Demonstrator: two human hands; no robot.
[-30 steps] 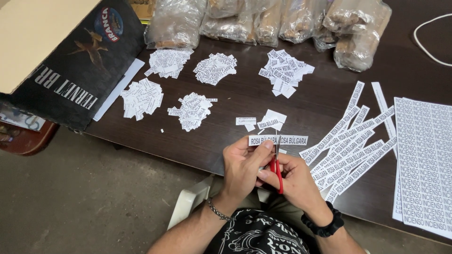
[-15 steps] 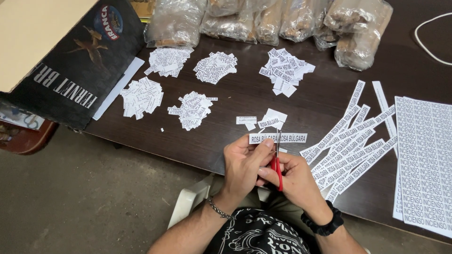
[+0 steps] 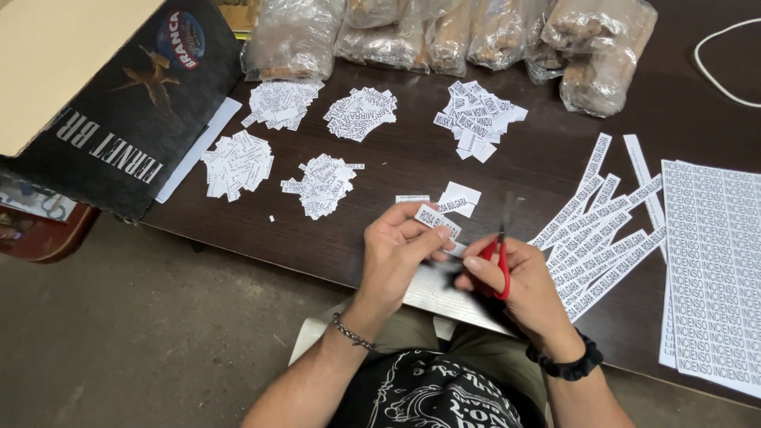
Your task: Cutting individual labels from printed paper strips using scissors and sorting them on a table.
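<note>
Dark brown wooden table (image 3: 412, 170), glossy top catching soft overhead light, set over a dull grey-brown concrete floor (image 3: 143, 341) with faint stains. At the far edge, a row of clear plastic bags (image 3: 444, 36) filled with brownish material; at the left corner, a black printed cardboard box (image 3: 135, 119) with a pale open flap (image 3: 55, 55), overhanging the table edge. Below the box, part of a reddish-brown rounded wooden seat (image 3: 40, 238); at the far right corner, a loop of white cord (image 3: 713, 75) on the tabletop.
</note>
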